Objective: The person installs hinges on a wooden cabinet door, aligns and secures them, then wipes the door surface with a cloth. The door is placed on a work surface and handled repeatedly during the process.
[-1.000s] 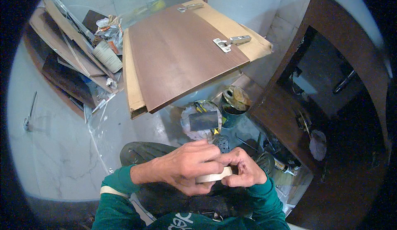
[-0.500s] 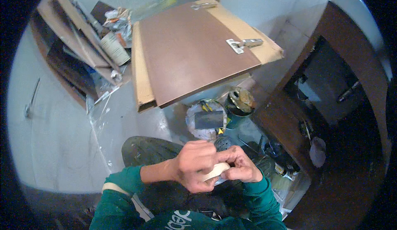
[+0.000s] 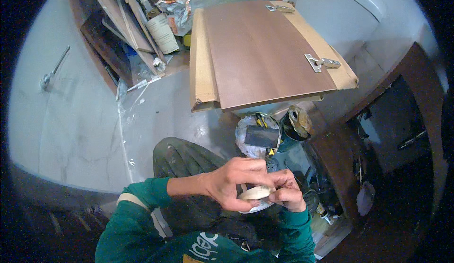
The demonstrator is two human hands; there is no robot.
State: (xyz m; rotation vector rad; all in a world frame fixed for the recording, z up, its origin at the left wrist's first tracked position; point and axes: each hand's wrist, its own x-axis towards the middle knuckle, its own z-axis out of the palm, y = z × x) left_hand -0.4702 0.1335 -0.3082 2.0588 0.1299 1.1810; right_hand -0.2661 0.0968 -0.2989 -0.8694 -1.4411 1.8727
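Above my lap, both hands hold a roll of cream tape (image 3: 257, 193). My left hand (image 3: 229, 181) curls round the roll's near left side, thumb below and fingers over the top. At its right edge, my right hand (image 3: 289, 193) pinches with thumb and forefinger; whether a loose tape end lies there is too small to tell. A pale surface shows under the roll. Beyond my hands lies a brown panel (image 3: 265, 57) on cardboard (image 3: 204, 74), with metal hinges (image 3: 318, 63) along its right side.
Behind my hands, a whitish round container top (image 3: 242, 148) bears a dark flat rectangle (image 3: 262, 136) and yellow-black tools. A stained can (image 3: 299, 122) stands beside it. A dark cabinet frame (image 3: 333, 168) rises at the right. Boards (image 3: 127, 19) and plastic bags (image 3: 175, 7) crowd the far left.
The view has shifted, so the panel and containers appear farther right. My left fingers have opened wider round the roll, exposing more of it. Both hands stay on it.
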